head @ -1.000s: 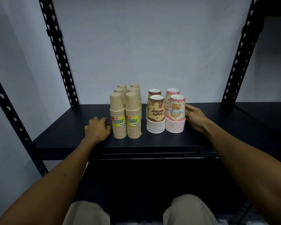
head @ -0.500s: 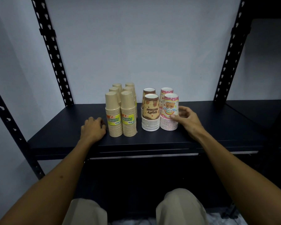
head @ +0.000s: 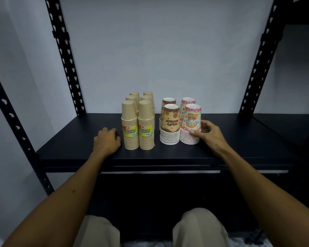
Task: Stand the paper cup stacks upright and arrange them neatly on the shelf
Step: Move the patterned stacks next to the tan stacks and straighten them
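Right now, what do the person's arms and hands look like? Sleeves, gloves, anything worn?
Both forearms are bare up to the frame edge: no sleeves in view. The left hand and right hand wear no gloves, and no rings, watch or bands are visible. Beige trousers show at the knees below.

Tan stacks (head: 130,125), brown (head: 170,125) and pink (head: 191,125) bear-print stacks, black shelf (head: 239,132).

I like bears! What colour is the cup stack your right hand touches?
Pink with white dots and cartoon bears: the front pink cup stack, seen in the head view.
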{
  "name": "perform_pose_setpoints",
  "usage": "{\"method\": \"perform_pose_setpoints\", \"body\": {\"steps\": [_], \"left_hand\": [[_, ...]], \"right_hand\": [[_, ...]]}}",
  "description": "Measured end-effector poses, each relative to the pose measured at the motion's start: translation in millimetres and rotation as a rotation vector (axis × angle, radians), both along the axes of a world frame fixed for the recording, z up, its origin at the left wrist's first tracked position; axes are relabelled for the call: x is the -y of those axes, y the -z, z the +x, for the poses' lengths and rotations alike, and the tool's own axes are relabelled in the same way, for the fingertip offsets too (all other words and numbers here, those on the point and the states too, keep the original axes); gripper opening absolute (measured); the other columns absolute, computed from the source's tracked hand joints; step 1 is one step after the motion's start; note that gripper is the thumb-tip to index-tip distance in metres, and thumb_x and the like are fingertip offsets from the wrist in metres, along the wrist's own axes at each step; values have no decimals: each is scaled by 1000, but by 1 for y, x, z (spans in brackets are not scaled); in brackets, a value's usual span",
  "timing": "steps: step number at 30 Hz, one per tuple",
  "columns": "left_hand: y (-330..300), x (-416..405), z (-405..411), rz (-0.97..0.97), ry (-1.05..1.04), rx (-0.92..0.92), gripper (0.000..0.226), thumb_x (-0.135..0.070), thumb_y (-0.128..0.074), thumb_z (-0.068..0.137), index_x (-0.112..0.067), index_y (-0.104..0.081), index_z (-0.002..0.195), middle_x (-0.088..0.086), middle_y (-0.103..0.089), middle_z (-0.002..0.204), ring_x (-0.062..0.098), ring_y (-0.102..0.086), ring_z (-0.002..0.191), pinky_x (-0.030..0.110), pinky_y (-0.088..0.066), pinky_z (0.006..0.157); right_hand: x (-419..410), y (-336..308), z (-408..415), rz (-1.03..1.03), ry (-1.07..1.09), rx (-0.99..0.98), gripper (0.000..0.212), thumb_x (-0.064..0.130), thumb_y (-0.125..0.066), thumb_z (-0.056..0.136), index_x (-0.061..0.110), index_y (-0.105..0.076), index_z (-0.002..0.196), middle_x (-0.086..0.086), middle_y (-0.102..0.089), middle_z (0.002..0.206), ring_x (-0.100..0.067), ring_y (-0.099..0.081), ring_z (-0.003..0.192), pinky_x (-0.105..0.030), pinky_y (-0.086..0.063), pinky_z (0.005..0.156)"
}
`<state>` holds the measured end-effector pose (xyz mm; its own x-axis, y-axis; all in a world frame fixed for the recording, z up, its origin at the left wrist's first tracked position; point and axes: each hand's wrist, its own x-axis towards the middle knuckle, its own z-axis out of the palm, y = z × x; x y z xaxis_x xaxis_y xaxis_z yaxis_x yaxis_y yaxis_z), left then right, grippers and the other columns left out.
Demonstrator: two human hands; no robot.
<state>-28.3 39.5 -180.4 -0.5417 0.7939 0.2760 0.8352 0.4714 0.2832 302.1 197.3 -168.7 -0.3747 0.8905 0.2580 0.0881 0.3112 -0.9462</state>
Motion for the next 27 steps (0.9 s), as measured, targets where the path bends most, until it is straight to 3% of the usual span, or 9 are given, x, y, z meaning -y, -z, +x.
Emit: {"method": "perform_pose_setpoints", "body": {"steps": [5,8,12,16,19,24,27], "left_hand": [[0,-1,0,-6,4,-6,28,-32,-45,93,-13,-56,111,16,-50,117,34,-47,111,46,-40,90],[0,-1,-1,-2,4,-8,28,-32,-45,93,-14,-56,112,16,-50,117,34,-47,111,46,-41,90],[1,-1,0,6,9,-11,28,-31,-45,93,-14,-56,112,16,-50,116,34,-48,110,46,-41,89],[1,-1,-1,9,7,-14,27,-31,-45,93,-14,-56,112,16,-51,116,33,-48,110,45,-41,89],[1,-1,0,11,8,-13,27,-31,-45,93,-14,-57,111,15,-51,115,33,-48,109,45,-41,88],[0,-1,0,19,9,-25,28,-31,-46,93,-13,-57,111,15,-51,114,33,-49,108,44,-41,87],[0,0,0,20,7,-22,28,-31,-46,93,-13,-57,111,15,-51,114,32,-49,109,44,-41,87]], "right_hand": [[4,-1,-1,33,20,-4,63,25,-80,76,14,-52,131,0,-62,120,-10,-60,107,-21,-50,80],[9,-2,-4,104,218,-71,64,34,-75,80,14,-48,135,-2,-54,131,-14,-53,116,-30,-48,92],[18,-11,-11,380,397,-55,56,34,-72,83,14,-50,131,-4,-49,134,-15,-46,123,-30,-43,96],[20,-36,-25,819,325,124,44,28,-70,83,11,-56,121,-7,-58,123,-18,-49,116,-30,-42,94],[18,-58,-36,1044,231,312,36,32,-57,88,12,-62,118,-8,-66,118,-26,-56,118,-45,-43,99],[9,-84,-46,1119,-13,704,31,20,-61,91,16,-64,121,-7,-64,125,-26,-51,126,-50,-24,112],[9,-89,-49,1104,-58,721,26,20,-61,91,16,-67,116,-5,-68,119,-26,-59,112,-47,-32,107]]}}
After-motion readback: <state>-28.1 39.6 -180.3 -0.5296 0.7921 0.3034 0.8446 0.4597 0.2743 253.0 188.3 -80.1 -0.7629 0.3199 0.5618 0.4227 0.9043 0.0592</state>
